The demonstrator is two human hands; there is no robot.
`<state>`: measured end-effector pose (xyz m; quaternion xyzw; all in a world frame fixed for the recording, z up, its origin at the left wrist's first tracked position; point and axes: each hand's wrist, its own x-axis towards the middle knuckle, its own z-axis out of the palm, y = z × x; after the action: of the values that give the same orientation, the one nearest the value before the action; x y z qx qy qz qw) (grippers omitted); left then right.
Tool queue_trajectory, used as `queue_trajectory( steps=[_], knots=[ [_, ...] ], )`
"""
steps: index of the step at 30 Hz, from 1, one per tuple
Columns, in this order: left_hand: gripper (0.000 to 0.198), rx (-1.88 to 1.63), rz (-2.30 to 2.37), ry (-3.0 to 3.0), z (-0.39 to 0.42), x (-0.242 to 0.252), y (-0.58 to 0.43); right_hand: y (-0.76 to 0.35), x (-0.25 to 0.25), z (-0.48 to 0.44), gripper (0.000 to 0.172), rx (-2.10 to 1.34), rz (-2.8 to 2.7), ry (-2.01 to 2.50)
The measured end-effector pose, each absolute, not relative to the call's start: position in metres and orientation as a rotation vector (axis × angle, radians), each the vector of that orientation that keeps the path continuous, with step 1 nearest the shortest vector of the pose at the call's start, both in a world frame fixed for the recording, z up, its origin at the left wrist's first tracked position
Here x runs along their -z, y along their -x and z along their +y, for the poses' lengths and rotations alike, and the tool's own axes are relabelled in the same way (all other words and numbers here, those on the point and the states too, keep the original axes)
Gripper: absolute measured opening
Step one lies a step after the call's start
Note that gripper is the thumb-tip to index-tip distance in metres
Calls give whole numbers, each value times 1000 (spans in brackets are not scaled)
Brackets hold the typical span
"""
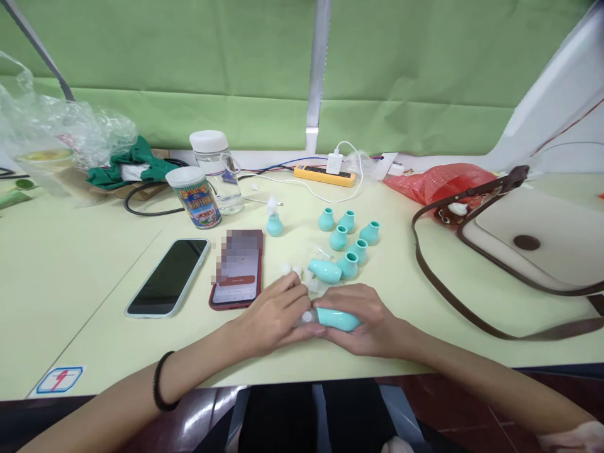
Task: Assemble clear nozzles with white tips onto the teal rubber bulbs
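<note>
My right hand (365, 318) grips a teal rubber bulb (337, 319) lying on its side just above the pale green table (85, 283). My left hand (274, 314) pinches a small clear tip (307, 316) at the bulb's open end. Just beyond my fingers lie another teal bulb (325, 270) on its side and a few small white tips (296, 272). Several more teal bulbs (348, 236) stand upright further back. One assembled bulb with a white tip (274, 220) stands apart to the left.
Two phones lie left of my hands, one dark-screened (168, 277), one red-cased (237, 269). Behind them stand a printed can (197, 197) and a clear jar (216, 168). A cream handbag (533, 242) with brown strap lies at right; a yellow power strip (324, 175) sits at the back.
</note>
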<state>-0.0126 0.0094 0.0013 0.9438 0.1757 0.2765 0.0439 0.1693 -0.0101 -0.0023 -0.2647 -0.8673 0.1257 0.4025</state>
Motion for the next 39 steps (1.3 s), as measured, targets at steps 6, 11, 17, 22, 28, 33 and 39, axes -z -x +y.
queue_trajectory(
  steps=[6, 11, 17, 22, 28, 33, 39],
  knots=[
    [26, -728, 382, -2593, 1, -9, 14, -170, -9, -13, 17, -676, -2162, 631],
    [26, -645, 383, -2389, 0, -11, 12, -173, -12, -9, 18, -844, -2162, 641],
    [29, -630, 406, -2198, -1, -8, 10, -176, -14, -2, 18, -1107, -2129, 642],
    [34, -718, 434, -2110, 1, -9, 16, -195, -24, 7, 22, -1293, -1920, 577],
    [13, -783, 614, -2267, 4, -9, 18, -231, -50, 23, 13, -745, -1768, 786],
    [21, -966, 671, -2348, 5, -5, 15, -255, -56, 36, 20, -224, -1862, 1414],
    [27, -1087, 709, -2361, 8, -1, 12, -265, -48, 45, 30, -57, -1908, 1818]
  ],
)
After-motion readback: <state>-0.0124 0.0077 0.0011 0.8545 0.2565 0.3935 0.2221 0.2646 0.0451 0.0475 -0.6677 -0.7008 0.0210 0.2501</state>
